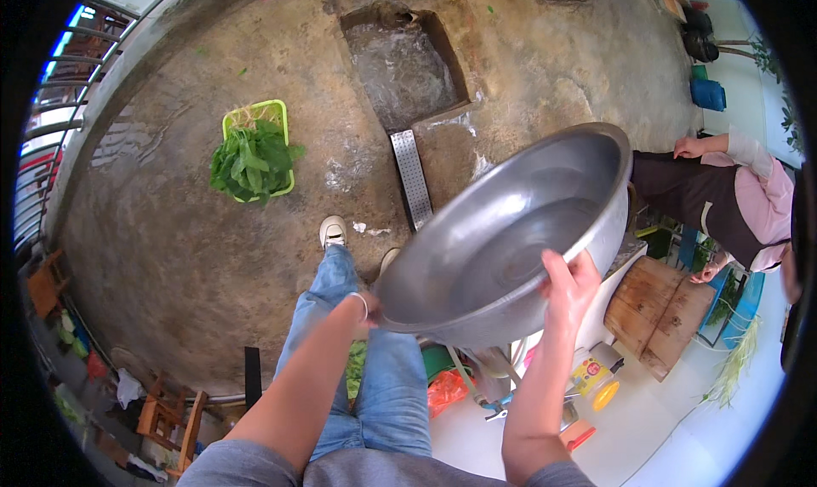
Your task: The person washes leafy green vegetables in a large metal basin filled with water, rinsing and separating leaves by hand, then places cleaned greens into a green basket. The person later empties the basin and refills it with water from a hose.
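A large round metal basin (510, 244) is held up in front of me, tilted so that its hollow faces me and the left. My left hand (369, 309), with a white band at the wrist, grips the basin's lower left rim; the fingers are partly hidden. At the near right side, my right hand (570, 282) clasps the rim with the thumb over the inside. On the wet concrete floor (172, 251) to the left stands a green plastic basket (285, 120) heaped with leafy greens (254, 161).
A square drain pit (408, 65) and a perforated metal channel cover (412, 177) lie ahead. Another person (721, 199) in a dark apron stands at the right, beside a wooden board (657, 311). Wooden stools (163, 417) are at lower left. A barred railing (64, 104) runs along the left.
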### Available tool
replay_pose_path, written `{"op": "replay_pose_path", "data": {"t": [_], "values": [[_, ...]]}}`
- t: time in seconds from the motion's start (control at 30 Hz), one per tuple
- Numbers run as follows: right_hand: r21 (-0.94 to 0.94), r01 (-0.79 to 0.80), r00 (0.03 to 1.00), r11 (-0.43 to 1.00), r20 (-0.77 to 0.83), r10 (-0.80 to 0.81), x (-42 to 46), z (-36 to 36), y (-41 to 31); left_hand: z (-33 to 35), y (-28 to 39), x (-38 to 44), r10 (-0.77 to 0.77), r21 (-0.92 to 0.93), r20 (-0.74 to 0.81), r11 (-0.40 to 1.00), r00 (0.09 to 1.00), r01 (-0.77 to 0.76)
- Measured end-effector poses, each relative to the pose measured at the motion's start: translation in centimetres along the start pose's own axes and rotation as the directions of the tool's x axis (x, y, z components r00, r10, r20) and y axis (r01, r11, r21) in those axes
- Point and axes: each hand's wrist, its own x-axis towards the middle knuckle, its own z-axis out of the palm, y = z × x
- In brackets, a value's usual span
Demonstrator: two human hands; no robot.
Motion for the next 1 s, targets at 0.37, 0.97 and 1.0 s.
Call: {"op": "replay_pose_path", "data": {"t": [0.37, 0.97, 1.0], "values": [[0.273, -0.173, 0.969, 0.946, -0.125, 0.213, -3.2, -4.6, 9.4, -9.1, -0.2, -8.7, 0.534, 0.33, -0.208, 0.827, 0.82, -0.455], [0.916, -0.387, 0.754, -0.102, 0.378, 0.538, -8.7, 0.1, 20.0, 3.2, 14.4, -40.5, 0.866, 0.241, -0.494, 0.052, -0.077, -0.969], [0.908, -0.395, 0.744, -0.137, 0.404, 0.533, -9.2, 0.1, 20.7, 4.4, 14.2, -40.4, 0.858, 0.23, -0.509, 0.058, -0.07, -0.971]]}}
